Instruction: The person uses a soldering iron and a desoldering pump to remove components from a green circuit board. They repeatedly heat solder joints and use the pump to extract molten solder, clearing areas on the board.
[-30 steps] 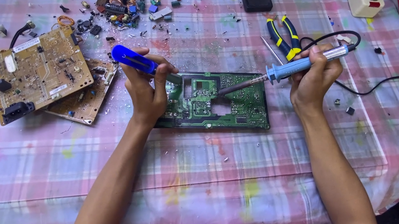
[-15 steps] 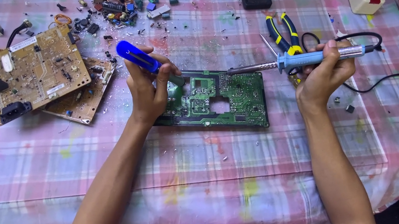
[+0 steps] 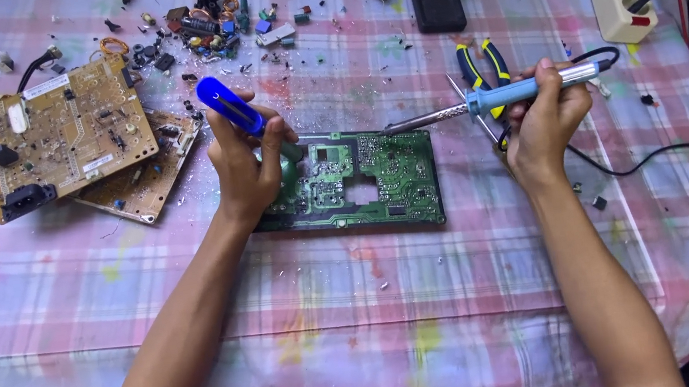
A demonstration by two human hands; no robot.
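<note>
- Since the earlier frames, the soldering iron [image 3: 495, 98] has lifted off the green circuit board [image 3: 361, 183]; its tip now hangs level above the board's far edge, not touching.
- Head view: right hand [image 3: 541, 127] has its fingers wrapped shut around the iron's light blue handle, cord trailing toward the table's right edge.
- Left hand [image 3: 244, 168] is closed on a blue-handled tool [image 3: 230, 108], its lower end on the board's left end; the tip is hidden by fingers.
- Green board lies flat mid-table, a square hole near its middle.
- Judged progress: partway. Loose parts [image 3: 212, 23] piled at the far edge and two tan boards [image 3: 69, 140] by the left edge look already worked; this board still carries components.
- Yellow-handled pliers [image 3: 482, 70] lie unused beside the iron.
</note>
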